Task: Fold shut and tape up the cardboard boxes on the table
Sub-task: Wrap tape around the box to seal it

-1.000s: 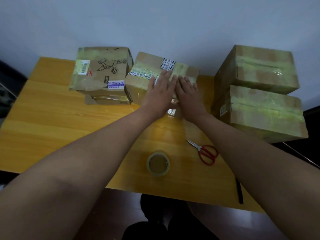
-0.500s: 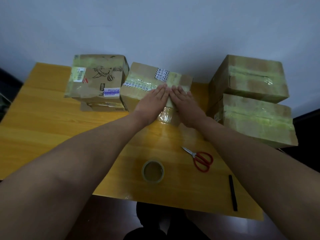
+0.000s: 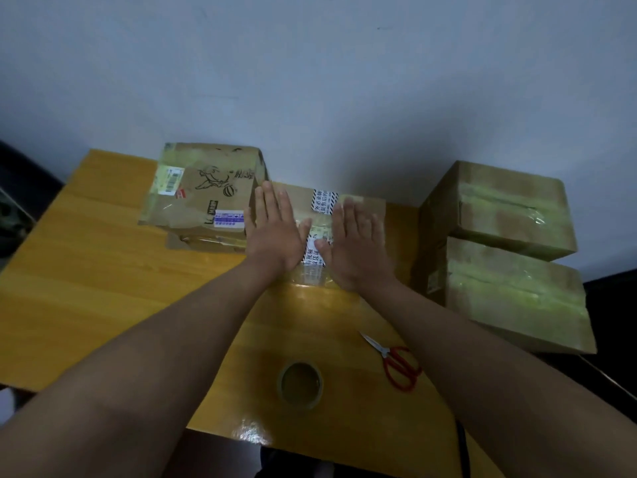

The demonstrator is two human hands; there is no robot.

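Cardboard box (image 3: 358, 207) lies under both flat hands, left (image 3: 275, 232) and right (image 3: 356, 248), fingers straight, gripping nothing.

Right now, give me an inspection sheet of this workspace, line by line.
Surface: glossy yellow wooden table.
Job's things: small taped cardboard box under both hands; printed cardboard box on its left; two stacked taped cardboard boxes on its right; clear tape roll at the near edge.
Clutter: red-handled scissors; black pen.
Hands: left hand and right hand pressed flat on the box top.
Cables: nothing seen.
Surroundings: plain grey wall.
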